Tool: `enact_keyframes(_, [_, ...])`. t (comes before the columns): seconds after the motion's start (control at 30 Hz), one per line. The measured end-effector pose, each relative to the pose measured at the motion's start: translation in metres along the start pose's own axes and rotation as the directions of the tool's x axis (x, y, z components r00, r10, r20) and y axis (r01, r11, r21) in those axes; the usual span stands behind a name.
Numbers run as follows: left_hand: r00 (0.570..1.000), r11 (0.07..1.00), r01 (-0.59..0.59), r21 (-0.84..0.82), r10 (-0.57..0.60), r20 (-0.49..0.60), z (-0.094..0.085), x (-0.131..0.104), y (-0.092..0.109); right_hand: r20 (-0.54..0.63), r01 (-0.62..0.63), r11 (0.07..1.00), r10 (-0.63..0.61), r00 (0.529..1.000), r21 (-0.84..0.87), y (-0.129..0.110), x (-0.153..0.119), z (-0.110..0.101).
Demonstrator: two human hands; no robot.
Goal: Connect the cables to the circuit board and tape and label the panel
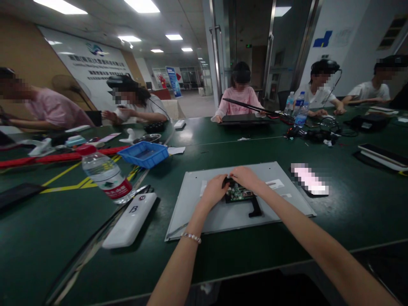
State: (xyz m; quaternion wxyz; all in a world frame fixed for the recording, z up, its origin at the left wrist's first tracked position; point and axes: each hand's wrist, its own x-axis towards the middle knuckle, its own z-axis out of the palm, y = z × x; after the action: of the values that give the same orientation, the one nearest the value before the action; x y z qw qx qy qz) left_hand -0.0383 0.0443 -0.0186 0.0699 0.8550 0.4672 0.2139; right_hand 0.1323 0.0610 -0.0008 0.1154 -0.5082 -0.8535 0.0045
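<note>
A grey flat panel, apparently the back of a display, lies on the green table. On its middle sits a green circuit board in a black plastic frame, whose arm points toward me. My left hand closes its fingers on the frame's upper left corner. Just right of it, my right hand bends over the board's far edge, fingers pinched near the left fingertips. Whatever lies between the right fingertips is too small and hidden to name.
Left of the panel are a white power bank marked 13, a red-capped water bottle and a blue tray. A phone lies at right. Across the table, a person in pink handles a dark panel; several others sit around.
</note>
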Motion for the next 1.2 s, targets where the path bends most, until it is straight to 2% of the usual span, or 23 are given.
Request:
enact_keyframes(0.17, [1.0, 1.0, 0.001, 0.006, -0.001, -0.007, 0.0, 0.0, 0.001, 0.006, 0.014, 1.0, -0.014, 1.0, 0.018, -0.007, -0.002, 0.002])
enact_keyframes(0.4, [1.0, 1.0, 0.006, 0.014, -0.006, -0.02, 0.001, 0.0, 0.0, -0.008, 0.028, 0.979, -0.027, 1.0, 0.204, 0.0, -0.003, 0.002])
enact_keyframes(0.57, [0.999, 0.999, 0.023, 0.032, -0.022, -0.035, 0.0, -0.001, 0.002, -0.008, 0.009, 0.969, -0.007, 1.0, 0.248, 0.004, -0.001, 0.004])
enact_keyframes(0.73, [0.995, 0.992, 0.045, 0.121, -0.033, -0.097, -0.005, -0.003, 0.013, -0.106, -0.043, 0.947, 0.08, 0.991, 0.317, 0.023, -0.016, -0.005])
enact_keyframes(0.83, [0.993, 0.991, 0.028, 0.134, -0.012, -0.121, -0.011, -0.003, 0.023, -0.1, -0.114, 0.887, 0.177, 0.979, 0.447, 0.043, -0.037, -0.012])
enact_keyframes(0.9, [0.995, 0.99, -0.03, 0.137, 0.043, -0.093, -0.016, -0.004, 0.032, -0.019, -0.143, 0.803, 0.188, 0.982, 0.579, 0.058, -0.053, -0.015])
enact_keyframes(1.0, [0.975, 0.968, -0.223, 0.113, 0.221, 0.026, -0.021, -0.007, 0.046, 0.134, -0.186, 0.698, 0.13, 0.982, 0.692, 0.074, -0.073, -0.016])
enact_keyframes(1.1, [0.932, 0.938, -0.345, 0.036, 0.338, 0.127, -0.021, -0.011, 0.06, 0.216, -0.202, 0.718, 0.074, 0.974, 0.666, 0.077, -0.084, -0.012])
enact_keyframes(1.2, [0.911, 0.924, -0.381, -0.018, 0.379, 0.163, -0.016, -0.014, 0.068, 0.202, -0.167, 0.756, 0.047, 0.978, 0.633, 0.072, -0.088, -0.006])
